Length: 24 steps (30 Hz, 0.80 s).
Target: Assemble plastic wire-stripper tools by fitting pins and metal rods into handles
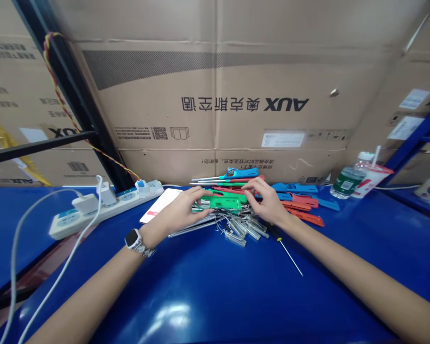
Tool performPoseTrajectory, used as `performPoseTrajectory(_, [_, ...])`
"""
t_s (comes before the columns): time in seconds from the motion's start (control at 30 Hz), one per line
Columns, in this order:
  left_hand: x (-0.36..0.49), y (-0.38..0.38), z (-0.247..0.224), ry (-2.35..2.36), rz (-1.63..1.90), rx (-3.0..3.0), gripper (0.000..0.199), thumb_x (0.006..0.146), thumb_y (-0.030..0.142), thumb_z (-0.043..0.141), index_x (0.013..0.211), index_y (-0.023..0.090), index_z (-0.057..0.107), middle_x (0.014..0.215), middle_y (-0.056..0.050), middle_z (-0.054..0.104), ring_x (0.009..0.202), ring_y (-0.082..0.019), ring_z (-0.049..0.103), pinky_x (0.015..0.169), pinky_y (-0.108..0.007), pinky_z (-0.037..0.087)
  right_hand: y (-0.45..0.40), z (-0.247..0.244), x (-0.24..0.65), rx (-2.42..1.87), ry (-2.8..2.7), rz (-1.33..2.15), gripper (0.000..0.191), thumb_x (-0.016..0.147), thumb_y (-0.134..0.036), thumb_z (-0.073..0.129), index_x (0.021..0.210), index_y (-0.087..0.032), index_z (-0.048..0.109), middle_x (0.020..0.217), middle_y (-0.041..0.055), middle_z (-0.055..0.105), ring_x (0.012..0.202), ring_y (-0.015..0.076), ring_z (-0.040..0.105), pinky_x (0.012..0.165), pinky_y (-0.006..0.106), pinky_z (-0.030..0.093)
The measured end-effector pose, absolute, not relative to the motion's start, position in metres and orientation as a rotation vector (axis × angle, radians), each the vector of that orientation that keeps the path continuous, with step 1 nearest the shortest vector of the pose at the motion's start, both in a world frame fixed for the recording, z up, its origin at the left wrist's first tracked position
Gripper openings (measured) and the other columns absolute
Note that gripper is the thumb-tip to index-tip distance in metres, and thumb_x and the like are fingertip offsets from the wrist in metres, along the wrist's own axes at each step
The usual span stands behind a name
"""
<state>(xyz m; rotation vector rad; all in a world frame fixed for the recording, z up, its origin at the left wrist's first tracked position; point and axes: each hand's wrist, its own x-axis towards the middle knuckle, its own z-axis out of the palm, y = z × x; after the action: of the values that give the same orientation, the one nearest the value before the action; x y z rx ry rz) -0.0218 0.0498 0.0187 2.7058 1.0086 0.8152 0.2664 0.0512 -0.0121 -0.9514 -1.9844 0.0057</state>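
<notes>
Printed brown cardboard (146, 105) behind a glossy blue tabletop (208, 296), dark metal post (73, 86) at left.

Blue tabletop (215, 296), green plastic casing (230, 204), black-and-yellow screwdriver (280, 239)

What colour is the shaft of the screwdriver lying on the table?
Silvery metal; the screwdriver shaft shows best in the head view, against the blue table.
</notes>
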Motion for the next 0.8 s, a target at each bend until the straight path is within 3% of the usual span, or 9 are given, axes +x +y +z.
performPoseTrajectory(0.13, [-0.033, 0.032, 0.01, 0.977, 0.769, 2.657, 0.035, 0.095, 0.042, 0.064, 0.124, 0.022, 0.065, 0.116, -0.008, 0.07, 0.101, -0.024, 0.067, 0.087, -0.04, 0.055, 0.075, -0.01, 0.264, -1.206, -2.203, 0.108, 0.011, 0.09, -0.022, 0.062, 0.097, -0.018, 0.07, 0.095, 0.0087, 0.069, 0.091, 0.0236, 0.063, 0.085, 0.04, 0.051])
performPoseTrajectory(0.2, [-0.036, 0.024, 0.005, 0.943, 0.767, 2.635, 0.034, 0.095, 0.042, 0.065, 0.124, 0.024, 0.065, 0.119, -0.008, 0.069, 0.107, -0.025, 0.066, 0.092, -0.042, 0.054, 0.087, -0.005, 0.259, -1.264, -2.316, 0.12, 0.014, 0.088, -0.024, 0.067, 0.1, -0.018, 0.072, 0.104, 0.0111, 0.07, 0.102, 0.027, 0.063, 0.09, 0.041, 0.049])
performPoseTrajectory(0.3, [-0.038, 0.013, -0.002, 0.94, 0.736, 2.604, 0.033, 0.093, 0.043, 0.067, 0.119, 0.023, 0.066, 0.112, -0.007, 0.07, 0.097, -0.023, 0.067, 0.084, -0.038, 0.055, 0.1, 0.005, 0.249, -1.363, -2.463, 0.103, 0.021, 0.083, -0.023, 0.072, 0.103, -0.019, 0.074, 0.106, 0.0119, 0.073, 0.106, 0.03, 0.064, 0.087, 0.039, 0.049])
performPoseTrajectory(0.4, [-0.037, 0.003, -0.008, 0.934, 0.597, 2.551, 0.031, 0.092, 0.043, 0.069, 0.115, 0.023, 0.066, 0.103, -0.005, 0.069, 0.081, -0.018, 0.065, 0.071, -0.032, 0.053, 0.107, 0.014, 0.24, -1.444, -2.558, 0.039, 0.023, 0.079, -0.02, 0.074, 0.102, -0.019, 0.076, 0.105, 0.0118, 0.074, 0.095, 0.0282, 0.068, 0.078, 0.035, 0.049])
performPoseTrajectory(0.47, [-0.034, -0.003, -0.01, 0.94, 0.513, 2.539, 0.028, 0.09, 0.041, 0.071, 0.11, 0.022, 0.066, 0.1, -0.004, 0.069, 0.081, -0.019, 0.065, 0.07, -0.032, 0.052, 0.108, 0.018, 0.235, -1.474, -2.595, -0.022, 0.021, 0.078, -0.02, 0.074, 0.099, -0.019, 0.078, 0.103, 0.0118, 0.075, 0.092, 0.0284, 0.069, 0.075, 0.034, 0.048])
performPoseTrajectory(0.63, [-0.026, -0.011, -0.011, 0.959, 0.455, 2.558, 0.03, 0.084, 0.04, 0.076, 0.103, 0.021, 0.064, 0.101, -0.004, 0.068, 0.087, -0.022, 0.064, 0.075, -0.034, 0.05, 0.1, 0.019, 0.232, -1.483, -2.569, -0.102, 0.019, 0.086, -0.02, 0.067, 0.101, -0.019, 0.078, 0.108, 0.0122, 0.076, 0.101, 0.03, 0.068, 0.08, 0.035, 0.045])
performPoseTrajectory(0.8, [-0.021, -0.012, -0.018, 0.939, 0.44, 2.614, 0.038, 0.082, 0.052, 0.077, 0.097, 0.02, 0.064, 0.099, -0.005, 0.065, 0.086, -0.023, 0.062, 0.073, -0.034, 0.047, 0.087, 0.012, 0.235, -1.496, -2.48, -0.177, 0.021, 0.094, -0.02, 0.059, 0.106, -0.018, 0.077, 0.116, 0.0123, 0.074, 0.11, 0.0302, 0.064, 0.09, 0.039, 0.043])
